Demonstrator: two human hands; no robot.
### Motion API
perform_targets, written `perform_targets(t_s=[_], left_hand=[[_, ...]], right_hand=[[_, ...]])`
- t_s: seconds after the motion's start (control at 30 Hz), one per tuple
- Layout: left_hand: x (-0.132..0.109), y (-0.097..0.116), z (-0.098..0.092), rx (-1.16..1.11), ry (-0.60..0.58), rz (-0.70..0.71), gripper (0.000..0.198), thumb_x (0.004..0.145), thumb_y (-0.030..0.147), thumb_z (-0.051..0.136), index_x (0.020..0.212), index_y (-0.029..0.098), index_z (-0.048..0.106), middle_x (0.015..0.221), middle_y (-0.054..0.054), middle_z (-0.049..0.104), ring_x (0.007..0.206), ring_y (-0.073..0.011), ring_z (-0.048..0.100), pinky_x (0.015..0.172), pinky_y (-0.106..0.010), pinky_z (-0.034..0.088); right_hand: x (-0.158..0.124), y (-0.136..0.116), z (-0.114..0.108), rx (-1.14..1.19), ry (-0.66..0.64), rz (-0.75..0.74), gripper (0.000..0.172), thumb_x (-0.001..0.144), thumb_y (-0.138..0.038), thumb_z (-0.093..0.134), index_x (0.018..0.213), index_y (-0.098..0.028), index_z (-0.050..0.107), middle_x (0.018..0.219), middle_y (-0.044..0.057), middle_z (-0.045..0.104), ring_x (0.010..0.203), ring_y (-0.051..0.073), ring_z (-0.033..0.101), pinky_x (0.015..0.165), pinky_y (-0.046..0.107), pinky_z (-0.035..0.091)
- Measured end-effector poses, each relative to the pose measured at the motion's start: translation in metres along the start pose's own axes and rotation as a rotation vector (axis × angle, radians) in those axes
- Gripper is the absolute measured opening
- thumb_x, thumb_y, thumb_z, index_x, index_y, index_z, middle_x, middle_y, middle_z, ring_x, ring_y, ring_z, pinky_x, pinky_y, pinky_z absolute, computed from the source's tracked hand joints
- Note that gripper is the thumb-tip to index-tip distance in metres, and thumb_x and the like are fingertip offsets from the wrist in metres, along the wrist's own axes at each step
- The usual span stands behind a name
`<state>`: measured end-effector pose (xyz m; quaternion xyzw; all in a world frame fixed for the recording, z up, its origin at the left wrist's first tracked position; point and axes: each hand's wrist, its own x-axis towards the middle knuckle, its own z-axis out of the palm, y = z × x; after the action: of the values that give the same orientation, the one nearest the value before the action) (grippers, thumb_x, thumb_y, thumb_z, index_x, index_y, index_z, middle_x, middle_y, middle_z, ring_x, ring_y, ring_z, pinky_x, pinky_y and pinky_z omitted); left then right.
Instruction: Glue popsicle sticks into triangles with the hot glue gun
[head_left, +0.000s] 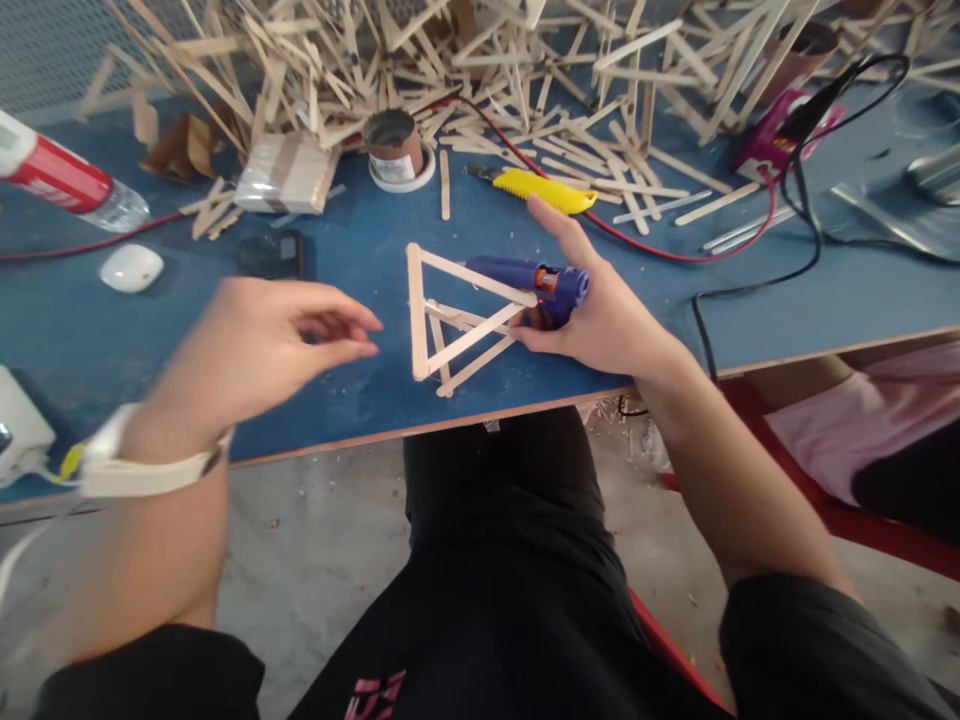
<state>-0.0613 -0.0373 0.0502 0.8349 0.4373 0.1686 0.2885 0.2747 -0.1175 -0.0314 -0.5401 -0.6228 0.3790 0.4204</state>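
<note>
My left hand [259, 345] hovers left of a wooden craft-stick frame [417, 310], slightly blurred. Its fingers and thumb are a little apart, with nothing between them. The frame is built of joined triangles, narrowing toward the right. My right hand [600, 310] has its thumb and curled fingers closed on that narrow end, while the index finger stretches upward. Behind the frame, close against the right palm, is a blue glue gun [517, 272] with its nozzle to the left. Whether this hand also bears the gun's weight I cannot tell.
Loose craft sticks [480, 70] heap along the back. Before them are a yellow utility knife [544, 190], a brown pot [392, 145] and a wrapped stick bundle [289, 175]. A white case [131, 268], black phone-like object [271, 255] and bottle [71, 175] stand left. Cables [701, 300] cross right.
</note>
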Motion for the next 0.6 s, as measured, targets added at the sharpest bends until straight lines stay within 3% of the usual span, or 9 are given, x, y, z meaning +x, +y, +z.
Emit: perform_targets(t_s=[0.07, 0.13, 0.2, 0.3, 0.4, 0.6], left_hand=[[0.012, 0.008, 0.029, -0.222, -0.203, -0.035, 0.02, 0.1, 0.035, 0.076, 0.087, 0.024, 0.086, 0.064, 0.0, 0.073, 0.049, -0.0107, 0.061, 0.049, -0.023, 0.051], [0.02, 0.014, 0.052, -0.44, -0.205, -0.094, 0.013, 0.094, 0.034, 0.082, 0.101, 0.024, 0.086, 0.061, 0.0, 0.071, 0.04, -0.0123, 0.058, 0.037, -0.024, 0.046], [0.022, 0.02, 0.066, -0.523, -0.22, -0.106, 0.014, 0.092, 0.031, 0.084, 0.103, 0.022, 0.084, 0.065, -0.002, 0.074, 0.038, -0.0122, 0.058, 0.036, -0.025, 0.049], [0.022, 0.028, 0.073, -0.549, -0.274, -0.119, 0.014, 0.091, 0.03, 0.086, 0.101, 0.02, 0.084, 0.065, -0.003, 0.075, 0.043, -0.0165, 0.066, 0.041, -0.028, 0.058], [0.024, 0.032, 0.075, -0.595, -0.338, -0.112, 0.028, 0.091, 0.037, 0.089, 0.113, 0.019, 0.084, 0.063, -0.004, 0.073, 0.051, -0.0203, 0.071, 0.043, -0.03, 0.061], [0.03, 0.028, 0.089, -0.556, -0.284, -0.003, 0.035, 0.096, 0.045, 0.087, 0.118, 0.019, 0.083, 0.062, -0.002, 0.07, 0.045, -0.0149, 0.062, 0.041, -0.027, 0.055]], right_hand=[[0.0, 0.002, 0.001, -0.015, -0.006, -0.024, 0.118, 0.078, -0.026, 0.082, 0.179, -0.036, 0.021, 0.115, -0.001, 0.077, 0.077, 0.02, 0.074, 0.098, 0.051, 0.069], [0.0, 0.004, 0.001, -0.034, -0.01, -0.057, 0.118, 0.079, -0.024, 0.081, 0.179, -0.035, 0.02, 0.113, -0.001, 0.077, 0.078, 0.02, 0.075, 0.098, 0.049, 0.069], [0.0, 0.005, 0.001, -0.042, -0.003, -0.077, 0.118, 0.079, -0.022, 0.081, 0.179, -0.035, 0.02, 0.115, 0.0, 0.077, 0.079, 0.02, 0.075, 0.099, 0.049, 0.069], [0.0, 0.004, 0.001, -0.031, 0.014, -0.053, 0.12, 0.076, -0.023, 0.083, 0.179, -0.036, 0.022, 0.115, 0.0, 0.076, 0.081, 0.022, 0.075, 0.098, 0.05, 0.069], [0.0, 0.0, 0.001, -0.022, 0.023, -0.001, 0.124, 0.073, -0.025, 0.087, 0.179, -0.034, 0.024, 0.107, 0.0, 0.077, 0.078, 0.023, 0.074, 0.095, 0.051, 0.069], [0.0, -0.001, 0.002, -0.084, 0.043, -0.065, 0.118, 0.078, -0.028, 0.085, 0.179, -0.027, 0.023, 0.117, 0.003, 0.079, 0.078, 0.023, 0.075, 0.093, 0.05, 0.069]])
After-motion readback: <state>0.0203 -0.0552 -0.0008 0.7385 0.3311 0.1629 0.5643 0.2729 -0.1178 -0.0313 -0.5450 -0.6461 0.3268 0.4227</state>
